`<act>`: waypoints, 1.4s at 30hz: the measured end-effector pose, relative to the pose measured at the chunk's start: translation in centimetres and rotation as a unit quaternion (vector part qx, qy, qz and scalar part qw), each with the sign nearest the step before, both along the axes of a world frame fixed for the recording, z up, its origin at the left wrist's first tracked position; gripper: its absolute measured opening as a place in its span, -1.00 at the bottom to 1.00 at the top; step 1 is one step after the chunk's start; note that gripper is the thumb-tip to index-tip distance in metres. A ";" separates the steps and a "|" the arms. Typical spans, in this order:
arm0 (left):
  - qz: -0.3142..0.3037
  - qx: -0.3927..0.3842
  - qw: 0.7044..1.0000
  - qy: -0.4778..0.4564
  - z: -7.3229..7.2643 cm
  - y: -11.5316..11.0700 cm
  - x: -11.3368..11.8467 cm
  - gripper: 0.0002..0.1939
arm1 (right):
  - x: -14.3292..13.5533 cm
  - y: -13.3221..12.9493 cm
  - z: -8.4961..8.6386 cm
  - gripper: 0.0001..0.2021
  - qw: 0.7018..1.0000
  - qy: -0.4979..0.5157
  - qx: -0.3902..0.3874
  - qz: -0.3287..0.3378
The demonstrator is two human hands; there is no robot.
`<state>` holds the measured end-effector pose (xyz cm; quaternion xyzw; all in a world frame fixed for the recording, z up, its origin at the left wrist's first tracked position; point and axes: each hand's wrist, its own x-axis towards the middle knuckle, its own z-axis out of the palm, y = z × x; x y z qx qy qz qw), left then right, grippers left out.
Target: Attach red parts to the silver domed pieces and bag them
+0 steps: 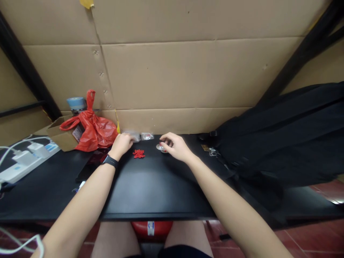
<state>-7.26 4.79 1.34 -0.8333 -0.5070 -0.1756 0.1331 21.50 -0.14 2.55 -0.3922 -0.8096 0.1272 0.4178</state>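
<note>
My left hand [122, 144], a black watch [110, 161] on its wrist, has its fingers bent together at the edge of a clear plastic bag [135, 137] near the back of the black table. To the right, my right hand [176, 146] is curled, thumb and forefinger close together with a bit of red at their tips. Just under those fingertips lie round clear discs [158, 147] with red bits on them, partly covered by the hand. Between both hands sits a loose pile of small red pieces [139, 154]. Behind it lies a small clear packet [147, 136] with something red inside.
At left stand a red plastic bag [94, 129], an open cardboard box [63, 134] and a white power strip [27, 164] with plugs. A dark flat device [90, 166] lies by my left forearm. On the right are a black cloth bag [285, 136] and small metal rings [213, 152].
</note>
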 end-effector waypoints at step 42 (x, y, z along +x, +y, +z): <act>-0.015 -0.029 0.996 -0.085 1.3 -4.0 2.5 -0.77 | -1.8 3.2 -4.0 -0.92 0.994 0.037 -0.080 -0.057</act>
